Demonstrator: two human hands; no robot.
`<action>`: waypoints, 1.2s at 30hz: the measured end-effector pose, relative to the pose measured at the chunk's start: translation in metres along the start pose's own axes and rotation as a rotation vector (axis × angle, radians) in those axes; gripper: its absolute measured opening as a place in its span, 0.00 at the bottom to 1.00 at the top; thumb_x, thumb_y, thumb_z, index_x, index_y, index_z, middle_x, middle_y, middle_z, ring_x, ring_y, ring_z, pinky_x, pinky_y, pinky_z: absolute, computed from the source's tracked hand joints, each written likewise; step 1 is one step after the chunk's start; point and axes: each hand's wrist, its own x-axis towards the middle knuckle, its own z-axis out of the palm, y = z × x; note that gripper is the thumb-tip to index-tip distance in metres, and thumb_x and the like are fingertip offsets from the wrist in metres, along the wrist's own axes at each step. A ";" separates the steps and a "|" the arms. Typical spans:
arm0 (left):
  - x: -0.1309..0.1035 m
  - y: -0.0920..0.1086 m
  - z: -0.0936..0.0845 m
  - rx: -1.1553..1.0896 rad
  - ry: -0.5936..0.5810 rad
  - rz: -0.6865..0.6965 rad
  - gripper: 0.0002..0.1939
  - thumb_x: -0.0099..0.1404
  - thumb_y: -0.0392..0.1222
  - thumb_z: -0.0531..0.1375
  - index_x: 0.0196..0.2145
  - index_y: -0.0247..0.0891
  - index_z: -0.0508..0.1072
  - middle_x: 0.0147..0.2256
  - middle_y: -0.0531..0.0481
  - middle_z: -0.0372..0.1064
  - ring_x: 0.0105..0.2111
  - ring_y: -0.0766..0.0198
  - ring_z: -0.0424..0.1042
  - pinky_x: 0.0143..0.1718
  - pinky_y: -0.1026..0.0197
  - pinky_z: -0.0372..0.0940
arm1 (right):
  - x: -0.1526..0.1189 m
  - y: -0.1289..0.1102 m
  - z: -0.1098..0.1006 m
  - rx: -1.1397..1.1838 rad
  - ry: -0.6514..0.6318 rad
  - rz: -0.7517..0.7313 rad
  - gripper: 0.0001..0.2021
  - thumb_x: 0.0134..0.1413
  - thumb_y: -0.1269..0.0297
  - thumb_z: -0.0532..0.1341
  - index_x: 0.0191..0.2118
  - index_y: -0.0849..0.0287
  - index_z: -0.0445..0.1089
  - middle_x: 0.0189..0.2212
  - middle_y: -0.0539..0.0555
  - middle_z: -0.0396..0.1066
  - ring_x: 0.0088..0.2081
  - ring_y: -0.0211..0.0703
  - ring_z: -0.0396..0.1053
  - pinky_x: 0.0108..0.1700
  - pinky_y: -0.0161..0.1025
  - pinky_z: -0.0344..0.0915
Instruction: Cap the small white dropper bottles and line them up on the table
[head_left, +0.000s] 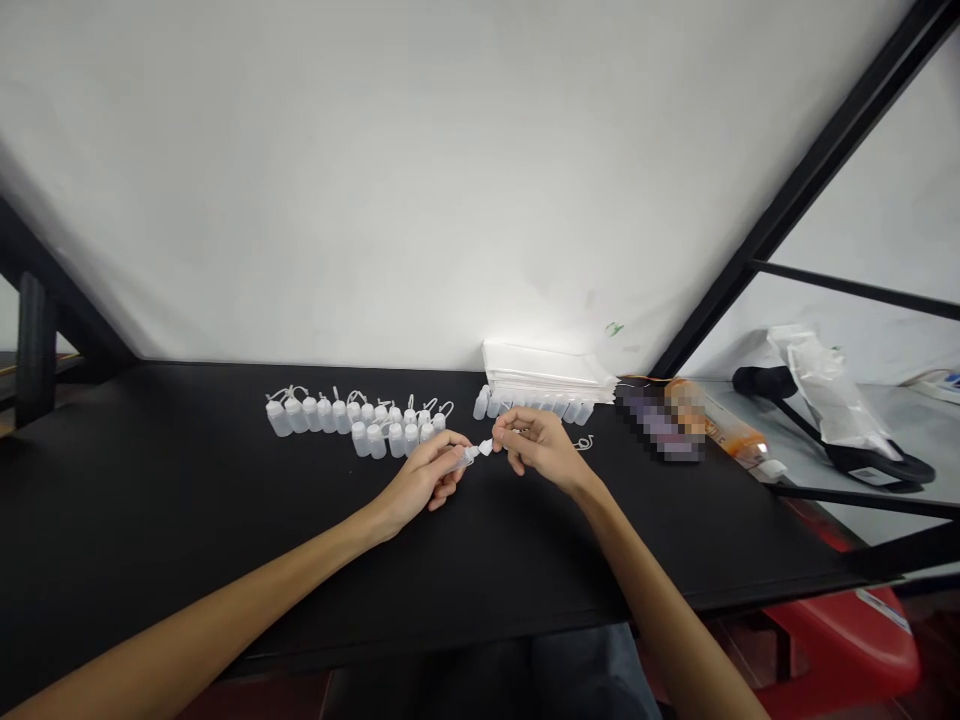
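My left hand [424,475] is closed around a small translucent squeeze bottle [466,457], mostly covered by the fingers, its neck tilted to the right. A white cap [486,447] sits right by that neck, pinched in the fingertips of my right hand [544,448]. Whether cap and neck touch, I cannot tell. Left of my hands stand several similar bottles with white caps and looped cords [396,440]. Behind my right hand is a row of small bottles [481,403], partly hidden by it. A thin white cord loop [584,443] lies just right of that hand.
A stack of white flat packs [547,370] lies against the wall behind the bottles. To the right are a blurred-out item [660,425] and a bottle with an orange label [724,430]. Black frame bars [847,500] flank the black table [187,480]; a red stool [847,645] stands below right.
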 end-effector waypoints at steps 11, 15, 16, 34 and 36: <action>0.000 -0.002 0.000 0.033 0.006 0.009 0.14 0.66 0.51 0.55 0.42 0.38 0.65 0.22 0.59 0.54 0.17 0.74 0.51 0.14 0.72 0.51 | 0.000 -0.001 0.004 0.036 -0.017 0.001 0.13 0.54 0.56 0.63 0.32 0.62 0.68 0.28 0.53 0.71 0.19 0.33 0.68 0.15 0.28 0.53; 0.003 -0.010 0.000 0.036 0.000 0.059 0.14 0.67 0.52 0.54 0.43 0.38 0.65 0.23 0.59 0.54 0.18 0.74 0.52 0.14 0.72 0.53 | 0.000 0.003 0.009 0.083 -0.045 0.029 0.13 0.51 0.58 0.66 0.31 0.63 0.67 0.25 0.51 0.70 0.20 0.38 0.72 0.16 0.29 0.60; 0.003 -0.011 0.000 0.037 0.001 0.067 0.14 0.68 0.52 0.54 0.43 0.39 0.65 0.23 0.59 0.54 0.18 0.74 0.52 0.14 0.72 0.53 | -0.001 0.002 0.009 0.095 -0.051 0.034 0.13 0.50 0.59 0.67 0.31 0.63 0.67 0.24 0.51 0.70 0.20 0.39 0.72 0.16 0.29 0.62; -0.003 -0.009 0.003 0.095 0.032 0.059 0.14 0.69 0.51 0.52 0.46 0.42 0.61 0.22 0.60 0.52 0.19 0.72 0.52 0.16 0.70 0.55 | -0.006 -0.002 0.009 0.031 -0.173 0.118 0.17 0.50 0.53 0.66 0.35 0.66 0.72 0.25 0.55 0.74 0.21 0.40 0.74 0.19 0.32 0.68; -0.004 -0.011 0.004 0.123 0.026 0.083 0.13 0.70 0.51 0.51 0.47 0.42 0.61 0.23 0.60 0.51 0.19 0.72 0.52 0.17 0.70 0.56 | -0.006 -0.003 0.008 -0.020 -0.177 0.120 0.17 0.51 0.53 0.66 0.34 0.66 0.71 0.24 0.53 0.72 0.17 0.35 0.70 0.17 0.30 0.64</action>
